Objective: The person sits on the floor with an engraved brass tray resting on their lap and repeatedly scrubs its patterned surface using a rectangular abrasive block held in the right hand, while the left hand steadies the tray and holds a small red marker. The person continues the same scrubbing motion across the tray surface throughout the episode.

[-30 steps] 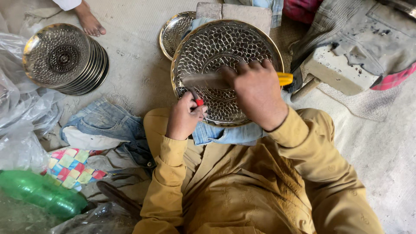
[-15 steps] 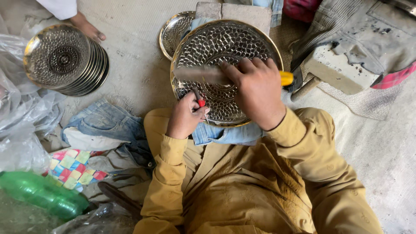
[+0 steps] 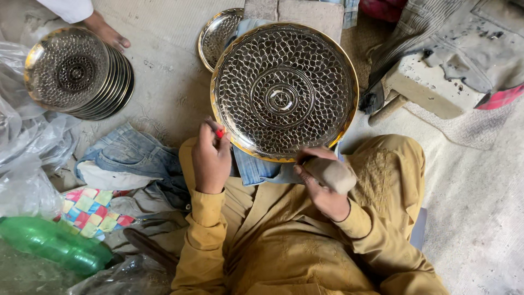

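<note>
A large round brass tray (image 3: 284, 90) with a scale-like engraved pattern leans in front of me, resting on a folded denim cloth (image 3: 256, 169) on my lap. My left hand (image 3: 210, 158) is at the tray's lower left rim, its fingers pinched on a small red-tipped tool (image 3: 219, 133). My right hand (image 3: 322, 186) is at the tray's lower rim, closed around a tan rounded pad (image 3: 330, 173). Both arms wear mustard-yellow sleeves.
A stack of similar engraved plates (image 3: 76, 74) stands at the upper left, with another person's foot (image 3: 106, 30) beside it. A smaller plate (image 3: 218, 33) leans behind the tray. Jeans (image 3: 131, 158), a patchwork cloth (image 3: 90, 210), a green bottle (image 3: 54, 246) and plastic bags (image 3: 24, 164) lie left; a stone block (image 3: 431, 82) lies right.
My right hand has come off the tray's face, where it held a yellow-handled tool, and now sits at the lower rim holding the tan pad. The whole pattern now shows.
</note>
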